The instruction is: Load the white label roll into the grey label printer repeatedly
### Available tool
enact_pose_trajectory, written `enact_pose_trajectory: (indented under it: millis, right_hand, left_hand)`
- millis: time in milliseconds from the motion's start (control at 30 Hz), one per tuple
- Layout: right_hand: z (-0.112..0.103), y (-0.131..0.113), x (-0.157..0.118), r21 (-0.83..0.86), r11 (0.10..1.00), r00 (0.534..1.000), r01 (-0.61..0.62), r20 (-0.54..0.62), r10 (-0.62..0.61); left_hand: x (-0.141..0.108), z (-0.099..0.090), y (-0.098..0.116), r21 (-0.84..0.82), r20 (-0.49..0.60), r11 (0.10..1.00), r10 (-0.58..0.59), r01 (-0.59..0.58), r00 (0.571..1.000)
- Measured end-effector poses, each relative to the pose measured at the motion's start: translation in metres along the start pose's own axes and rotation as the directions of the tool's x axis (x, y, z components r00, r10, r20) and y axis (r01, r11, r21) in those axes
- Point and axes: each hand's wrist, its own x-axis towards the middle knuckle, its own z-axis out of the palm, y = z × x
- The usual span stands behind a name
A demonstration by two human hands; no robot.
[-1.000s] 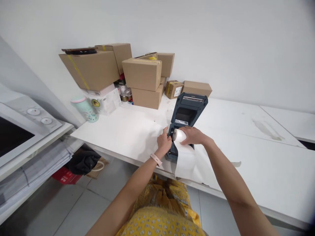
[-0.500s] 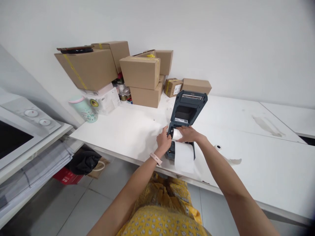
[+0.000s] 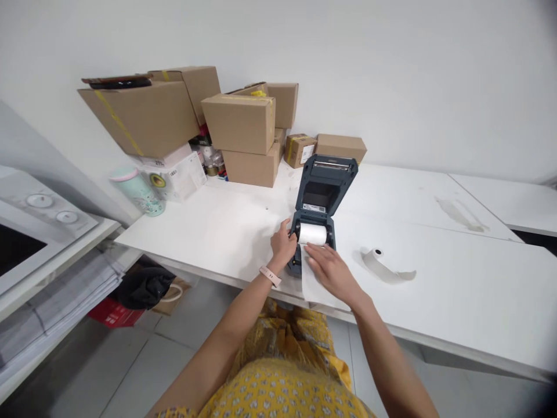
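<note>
A dark blue-grey label printer [image 3: 328, 181] stands on the table with its lid raised. Inside it a white paper roll [image 3: 312, 234] sits between the holders. From the roll a paper strip [image 3: 310, 283] runs forward over the printer's front and onto the table edge. My left hand [image 3: 282, 245] grips the printer's left side, its thumb by the roll holder and the far fingers partly hidden. Flat on the strip, just in front of the roll, lies my right hand [image 3: 334, 271] with its fingers stretched out.
Right of the printer lies a small paper roll [image 3: 376, 255] with a loose curled tail. Cardboard boxes [image 3: 238, 125] are stacked at the back left, beside a mint tumbler [image 3: 141, 194]. A microwave [image 3: 47, 203] stands on a shelf at far left.
My right hand has come off the roll and moved forward onto the paper strip, uncovering the roll. My left hand stays at the printer's left side.
</note>
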Motion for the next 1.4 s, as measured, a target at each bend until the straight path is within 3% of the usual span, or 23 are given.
enact_pose_trajectory:
  millis: [133, 267, 1400]
  right_hand:
    - [0.02, -0.019, -0.001, -0.054, 0.998, 1.0, 0.024, -0.009, -0.025]
    - [0.027, -0.024, 0.0, -0.089, 0.996, 1.0, 0.025, -0.016, -0.027]
    - [0.016, -0.017, -0.014, -0.07, 0.997, 0.998, 0.039, 0.048, -0.036]
  left_hand:
    - [-0.001, 0.0, 0.002, 0.0, -0.011, 1.0, -0.009, 0.009, 1.0]
    - [-0.001, -0.001, 0.003, 0.003, -0.016, 1.0, -0.011, 0.011, 1.0]
    - [-0.004, 0.001, -0.002, -0.033, 0.0, 0.999, -0.038, 0.038, 0.999]
